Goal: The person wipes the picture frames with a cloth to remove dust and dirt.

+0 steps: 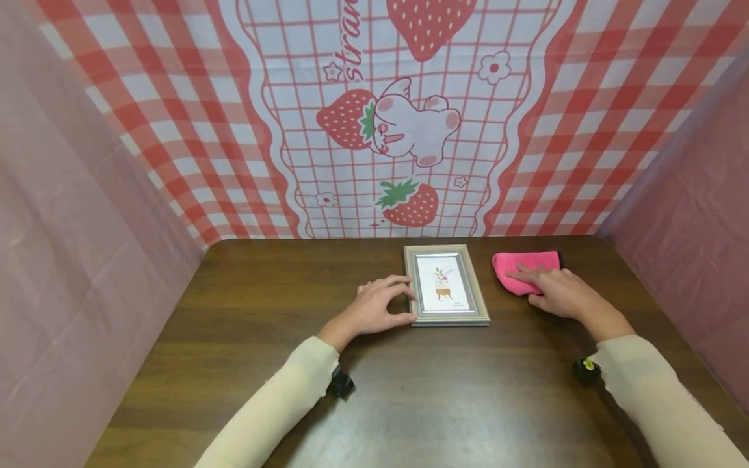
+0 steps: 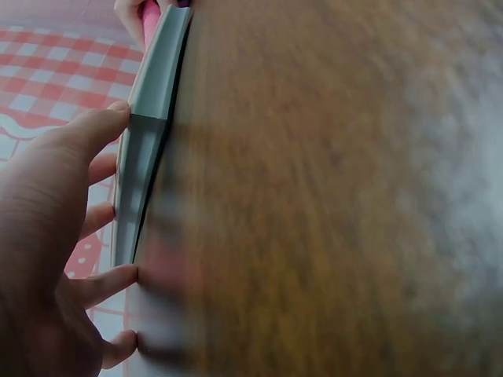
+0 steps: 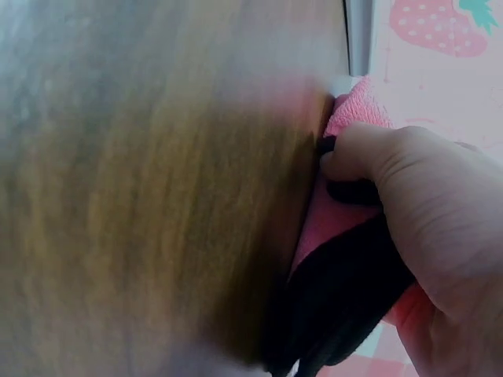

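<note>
One rectangular, pale beige-and-silver picture frame holding a plant print: we list it face up on the brown wood-grain table. Left of the frame: the left hand, fingers spread and lightly bent, thumb and fingertips against its side, nothing grasped. Right of the frame: one soft pink fabric cloth with black trim; on it the right hand, fingers extended, resting rather than gripping, as far as we see. Handling, our estimate: frame light, rigid, smooth, fragile if glazed, which we cannot confirm; hold by opposite outer edges. Cloth light, limp, unbreakable; best pressed flat or pinched at a fold.
</note>
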`<action>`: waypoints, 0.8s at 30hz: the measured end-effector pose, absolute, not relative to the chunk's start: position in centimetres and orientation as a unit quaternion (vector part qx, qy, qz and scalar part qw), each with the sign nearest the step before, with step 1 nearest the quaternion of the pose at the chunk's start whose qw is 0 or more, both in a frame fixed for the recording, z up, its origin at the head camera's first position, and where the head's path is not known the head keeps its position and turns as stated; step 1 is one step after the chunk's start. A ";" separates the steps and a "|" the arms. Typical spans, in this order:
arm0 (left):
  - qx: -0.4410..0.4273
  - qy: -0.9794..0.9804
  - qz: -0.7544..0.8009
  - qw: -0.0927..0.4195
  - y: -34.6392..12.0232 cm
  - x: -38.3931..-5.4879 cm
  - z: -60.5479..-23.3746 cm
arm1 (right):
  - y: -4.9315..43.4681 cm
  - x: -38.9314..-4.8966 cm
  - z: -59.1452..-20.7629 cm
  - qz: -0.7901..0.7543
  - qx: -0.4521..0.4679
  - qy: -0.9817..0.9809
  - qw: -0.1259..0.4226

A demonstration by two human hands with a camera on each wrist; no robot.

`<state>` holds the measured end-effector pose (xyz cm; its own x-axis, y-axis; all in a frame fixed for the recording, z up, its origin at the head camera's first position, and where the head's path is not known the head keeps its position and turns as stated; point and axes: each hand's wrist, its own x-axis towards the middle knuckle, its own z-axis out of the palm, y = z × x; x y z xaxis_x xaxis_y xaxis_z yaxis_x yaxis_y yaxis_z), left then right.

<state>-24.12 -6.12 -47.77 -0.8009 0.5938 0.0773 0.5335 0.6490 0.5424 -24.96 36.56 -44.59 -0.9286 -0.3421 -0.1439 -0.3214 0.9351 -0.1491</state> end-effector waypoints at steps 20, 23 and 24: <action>0.314 0.907 0.274 0.059 -6.1 -24.0 -47.6 | 36.8 -25.1 -44.4 -0.099 -0.147 0.984 0.011; 0.314 0.907 0.275 0.059 -6.2 -24.0 -47.5 | 36.6 -24.9 -44.2 -0.111 -0.141 0.984 -0.016; 0.315 0.907 0.275 0.059 -6.2 -24.0 -47.5 | 36.5 -24.9 -44.1 -0.115 -0.141 0.983 -0.024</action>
